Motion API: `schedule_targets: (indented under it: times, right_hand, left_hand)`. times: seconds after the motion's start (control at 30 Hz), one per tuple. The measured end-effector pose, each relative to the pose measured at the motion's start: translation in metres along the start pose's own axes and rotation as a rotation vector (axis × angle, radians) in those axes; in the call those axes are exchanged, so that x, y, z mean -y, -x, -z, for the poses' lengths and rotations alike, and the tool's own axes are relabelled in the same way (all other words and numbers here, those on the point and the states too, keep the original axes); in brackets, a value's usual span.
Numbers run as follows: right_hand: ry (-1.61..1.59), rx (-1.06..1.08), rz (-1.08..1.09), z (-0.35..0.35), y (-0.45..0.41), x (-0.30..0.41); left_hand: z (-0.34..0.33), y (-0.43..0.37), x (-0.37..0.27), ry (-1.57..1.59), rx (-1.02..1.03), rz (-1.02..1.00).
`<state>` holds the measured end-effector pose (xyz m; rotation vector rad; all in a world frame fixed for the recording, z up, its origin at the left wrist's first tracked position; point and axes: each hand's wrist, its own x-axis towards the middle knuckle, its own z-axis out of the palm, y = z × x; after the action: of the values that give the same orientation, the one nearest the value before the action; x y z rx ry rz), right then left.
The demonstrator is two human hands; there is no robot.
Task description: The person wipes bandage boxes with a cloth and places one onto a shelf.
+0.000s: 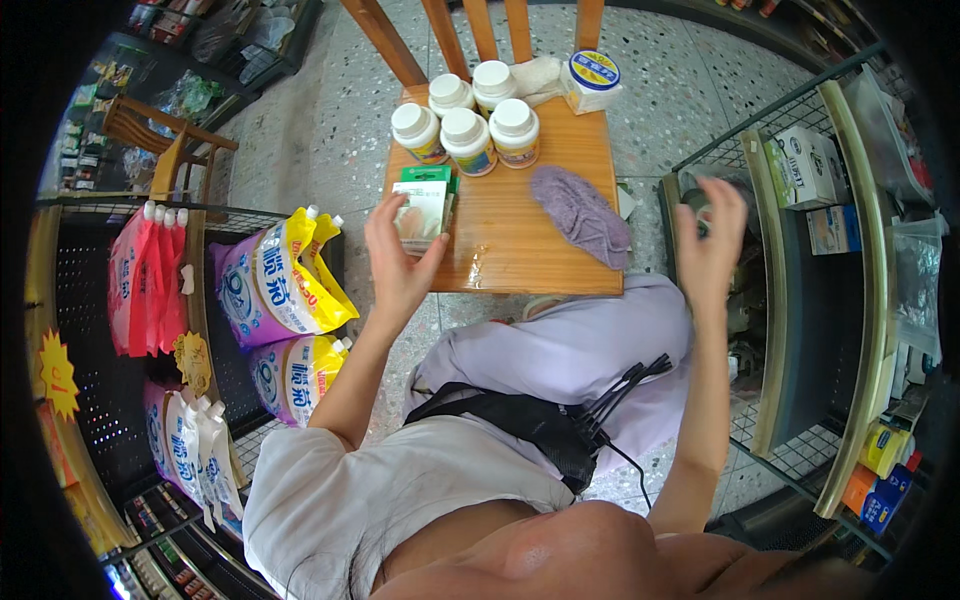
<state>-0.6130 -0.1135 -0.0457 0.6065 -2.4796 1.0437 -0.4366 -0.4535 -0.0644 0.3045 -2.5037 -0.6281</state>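
Note:
My left hand (pixel 397 259) is at a small stack of white and green flat packs (pixel 424 210) on the wooden chair seat (pixel 502 255). Its fingers lie along the stack's left edge and the thumb is at the lower right corner. Off the seat to the right, my right hand (pixel 712 244) is raised beside a shelf rack, fingers apart and curved, with nothing seen in it. Behind its fingers is a dark round item (pixel 703 214), partly hidden. Several white-capped bottles (pixel 466 142) stand behind the packs. A purple knitted cloth (pixel 581 216) lies on the right of the seat.
At the seat's back are a pale cloth (pixel 536 80) and a tub with a blue and yellow lid (pixel 592 79). Detergent bags (pixel 277 281) fill the left rack. The right rack (pixel 806 322) holds boxes (pixel 808 169). A black pouch with cables (pixel 540 427) is at my waist.

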Motion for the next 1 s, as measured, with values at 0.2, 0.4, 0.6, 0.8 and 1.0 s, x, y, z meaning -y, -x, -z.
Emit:
schedule_targets:
  times: [0.2, 0.4, 0.6, 0.8, 1.0]
  right_hand:
    - [-0.048, 0.299, 0.291, -0.085, 0.007, 0.064]
    - [0.089, 0.407, 0.214, -0.11, 0.02, 0.076]
    - [-0.002, 0.285, 0.137, -0.115, 0.016, 0.053]
    - [-0.181, 0.412, 0.284, -0.115, 0.02, 0.076]
    - [-0.08, 0.45, 0.423, -0.15, 0.038, 0.104]
  left_hand:
    - [-0.015, 0.024, 0.004, -0.139, -0.059, 0.289]
    - [-0.02, 0.028, 0.01, -0.187, -0.079, 0.322]
    - [-0.012, 0.031, 0.0, 0.045, -0.111, 0.321]
    - [-0.009, 0.028, -0.005, 0.32, -0.256, 0.273]
    - [-0.007, 0.021, 0.001, 0.358, -0.254, 0.278]
